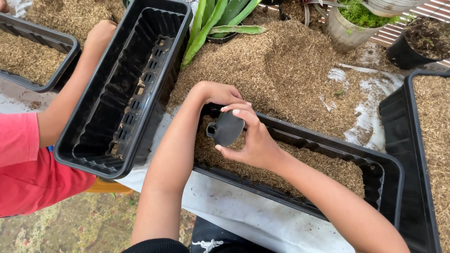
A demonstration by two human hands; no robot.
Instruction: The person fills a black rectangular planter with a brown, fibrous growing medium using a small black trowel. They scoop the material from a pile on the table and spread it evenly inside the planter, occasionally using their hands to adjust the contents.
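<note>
My right hand [255, 140] holds a small flat black plastic piece [226, 129] between thumb and fingers, above the left end of a long black planter box [300, 140] part-filled with tan husk. Curled beside it, my left hand [216, 93] rests on the box's far left corner and touches the same piece from behind. The piece partly hides the corner of the box.
A person in a red shirt [23, 164] holds an empty black planter box [126, 84] tilted at the left. A big heap of husk [281, 65] lies behind. More filled boxes sit at far left [28, 56] and right [431, 140]. Potted plants [349, 23] stand at the back.
</note>
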